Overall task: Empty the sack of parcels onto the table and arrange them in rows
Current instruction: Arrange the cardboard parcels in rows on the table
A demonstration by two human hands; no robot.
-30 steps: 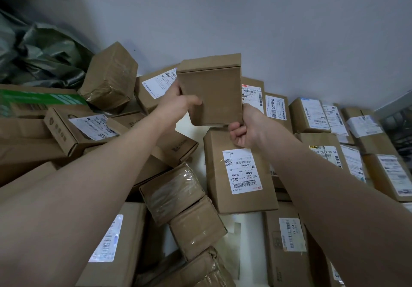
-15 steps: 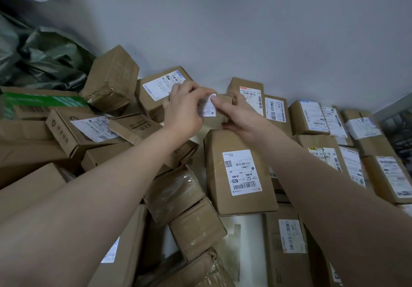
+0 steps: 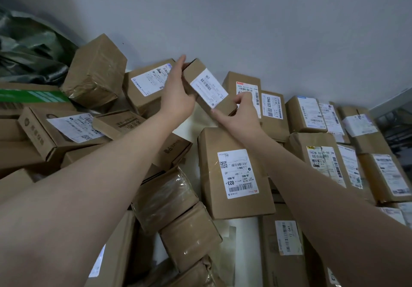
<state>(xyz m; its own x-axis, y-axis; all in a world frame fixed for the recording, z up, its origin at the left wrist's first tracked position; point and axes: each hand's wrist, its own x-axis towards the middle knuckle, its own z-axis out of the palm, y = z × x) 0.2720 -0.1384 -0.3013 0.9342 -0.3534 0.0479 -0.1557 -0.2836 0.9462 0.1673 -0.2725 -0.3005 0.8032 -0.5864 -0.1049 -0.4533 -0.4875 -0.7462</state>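
Both hands hold a small brown cardboard parcel (image 3: 208, 87) with a white label facing up, tilted, near the back wall. My left hand (image 3: 177, 92) grips its left end and my right hand (image 3: 239, 111) grips its lower right corner. The parcel hovers above a bare white patch of table (image 3: 189, 121). To the right, labelled parcels (image 3: 272, 113) stand in rows along the wall. A larger labelled parcel (image 3: 236, 173) lies just below my right hand. At the far left lies the dark green sack (image 3: 29, 50), crumpled.
A loose heap of brown boxes (image 3: 93, 77) fills the left side, one with a green top (image 3: 31, 96). Tape-wrapped parcels (image 3: 176, 217) lie in front between my forearms. The grey wall (image 3: 245, 19) runs close behind. A metal frame (image 3: 396, 119) shows at far right.
The parcel was held upright with its plain side showing; it has been turned label-up and lowered toward the gap by the wall, and now sits tilted between both hands.
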